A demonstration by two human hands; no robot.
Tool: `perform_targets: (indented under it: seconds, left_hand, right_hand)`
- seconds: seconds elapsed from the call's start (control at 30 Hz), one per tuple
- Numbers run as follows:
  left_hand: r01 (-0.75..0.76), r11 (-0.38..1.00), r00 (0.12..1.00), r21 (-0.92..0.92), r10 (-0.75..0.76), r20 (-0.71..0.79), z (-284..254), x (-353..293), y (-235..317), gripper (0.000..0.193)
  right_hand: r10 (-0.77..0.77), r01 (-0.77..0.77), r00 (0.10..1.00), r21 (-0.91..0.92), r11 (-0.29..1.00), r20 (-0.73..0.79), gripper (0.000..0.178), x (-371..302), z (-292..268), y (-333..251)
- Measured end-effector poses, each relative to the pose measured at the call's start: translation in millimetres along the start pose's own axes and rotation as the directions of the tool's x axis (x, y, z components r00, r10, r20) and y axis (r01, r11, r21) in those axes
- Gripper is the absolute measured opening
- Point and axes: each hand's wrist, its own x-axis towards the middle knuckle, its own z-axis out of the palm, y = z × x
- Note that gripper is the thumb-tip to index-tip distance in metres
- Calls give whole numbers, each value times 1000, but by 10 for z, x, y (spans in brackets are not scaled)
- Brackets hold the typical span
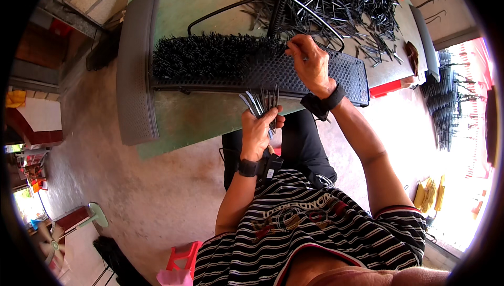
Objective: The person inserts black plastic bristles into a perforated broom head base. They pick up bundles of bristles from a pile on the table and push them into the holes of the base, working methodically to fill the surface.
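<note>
My left hand (256, 135) is closed round a bundle of thin dark strips (262, 101), whose ends fan out above the thumb. It is just below the near edge of a long black perforated panel (341, 76). The left and middle of that panel are thick with black bristly tufts (202, 57); bare holes show on its right part. Over the panel, where tufts meet bare holes, my right hand (310, 65) has thumb and fingers pinched together. What its fingertips hold, if anything, is too small to make out.
A large heap of loose black strips (336, 2) covers the far right of the green table (173, 139). A black metal frame (231, 8) rises behind the panel. Grey curved sheets (137, 76) stack at the table's left end. A red stool (184, 254) stands lower left.
</note>
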Motion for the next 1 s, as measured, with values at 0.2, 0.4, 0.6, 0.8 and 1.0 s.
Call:
perform_targets:
  seconds: [0.2,0.4,0.6,0.8,1.0]
  left_hand:
    - [-14,1000,1000,-17,14,9,-20,11,6,15]
    - [-45,998,999,38,46,-20,-7,26,21,15]
    - [-37,998,999,47,36,24,44,64,-55,14]
    - [-21,998,1000,62,20,14,-48,86,-130,13]
    - [-12,997,1000,72,13,-10,-43,34,-52,11]
  right_hand:
    - [-78,96,990,-161,982,114,8,2,55,88]
    - [15,71,961,-297,952,276,15,57,-10,-161]
    - [247,-239,854,-78,968,459,16,-140,-24,-362]
    - [518,-593,805,344,728,290,11,-47,-79,-356]
    - [272,-270,962,195,943,21,8,-24,-21,-295]
